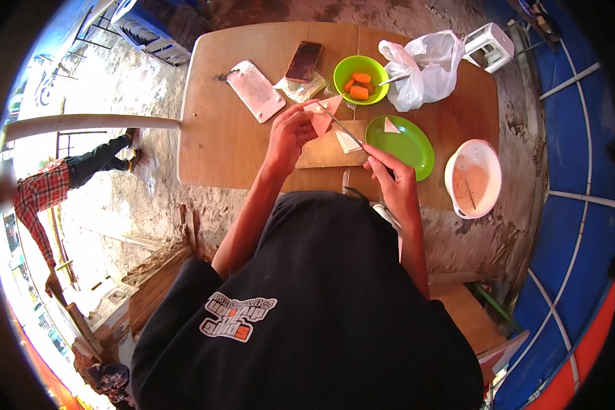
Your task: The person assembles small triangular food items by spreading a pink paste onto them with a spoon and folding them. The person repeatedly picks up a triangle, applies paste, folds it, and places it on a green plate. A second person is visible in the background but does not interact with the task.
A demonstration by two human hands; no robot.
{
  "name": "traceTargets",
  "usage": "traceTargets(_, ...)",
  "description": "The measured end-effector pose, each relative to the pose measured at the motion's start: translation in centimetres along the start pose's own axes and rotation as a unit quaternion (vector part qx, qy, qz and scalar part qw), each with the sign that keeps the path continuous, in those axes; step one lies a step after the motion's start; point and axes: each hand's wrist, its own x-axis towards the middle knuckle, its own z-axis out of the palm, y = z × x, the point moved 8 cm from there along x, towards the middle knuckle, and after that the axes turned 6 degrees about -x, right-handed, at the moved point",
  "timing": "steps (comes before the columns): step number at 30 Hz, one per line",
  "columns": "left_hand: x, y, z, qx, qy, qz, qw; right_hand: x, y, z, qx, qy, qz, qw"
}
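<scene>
Between the fingers of my left hand point(295, 134) is a pale triangular piece point(326, 116), raised above the wooden board point(321, 152); its exact kind I cannot tell. My right hand point(394, 176) is closed round the dark handle of a knife point(348, 131), whose blade reaches up to the triangle's face. More pale triangles point(348, 141) lie on the board below the blade. To the right, a green oval plate point(415, 145) carries one small pale triangle point(391, 126). Beyond the hands stands a lime-green bowl point(339, 74) with several orange chunks point(359, 90) and a utensil in it.
A white plastic bag point(427, 72) sits right of the bowl. Near the right table edge is a white tub point(452, 179) holding a pinkish mix and a utensil. A phone point(303, 61) and a pale slab with a handle point(255, 91) lie far left. Another person point(48, 181) is off left.
</scene>
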Motion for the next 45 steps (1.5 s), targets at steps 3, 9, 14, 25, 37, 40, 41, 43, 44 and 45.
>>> traceTargets(3, -0.4, 1.2, 1.8, 0.025, -0.001, -0.029, 0.999, 0.0, -1.4, -0.6, -0.036, 0.014, -0.021, 0.999)
traceTargets(9, -0.8, 2.3, 3.5, 0.030, -0.022, -0.025, 0.999, 0.0, -1.4, -1.0, -0.055, 0.022, -0.009, 0.998)
traceTargets(14, -1.0, 2.7, 4.3, 0.030, -0.024, -0.036, 0.999, 0.1, -1.7, -1.2, -0.065, 0.022, -0.016, 0.998)
traceTargets(25, -0.8, 2.5, 5.2, -0.009, -0.032, -0.055, 0.998, -0.2, -3.2, -2.2, -0.117, 0.038, -0.037, 0.992)
traceTargets(37, -0.8, 1.9, 6.0, -0.111, -0.004, -0.036, 0.993, -1.4, -4.3, -2.7, -0.162, 0.079, -0.057, 0.982)
traceTargets(40, -0.7, 1.5, 6.0, -0.135, 0.029, -0.027, 0.990, -1.9, -4.1, -2.5, -0.178, 0.087, -0.033, 0.980)
traceTargets(41, -0.7, 1.3, 5.9, -0.144, 0.043, -0.024, 0.988, -2.1, -4.1, -2.4, -0.182, 0.096, -0.030, 0.978)
traceTargets(43, -0.7, 0.9, 5.9, -0.154, 0.069, -0.016, 0.986, -2.6, -4.1, -2.2, -0.189, 0.107, -0.021, 0.976)
traceTargets(44, -0.8, 0.8, 6.0, -0.164, 0.076, -0.007, 0.984, -2.9, -4.0, -2.0, -0.193, 0.108, -0.014, 0.975)
traceTargets(45, -0.7, 0.6, 6.0, -0.165, 0.085, -0.008, 0.983, -3.1, -3.8, -1.9, -0.193, 0.113, -0.007, 0.975)
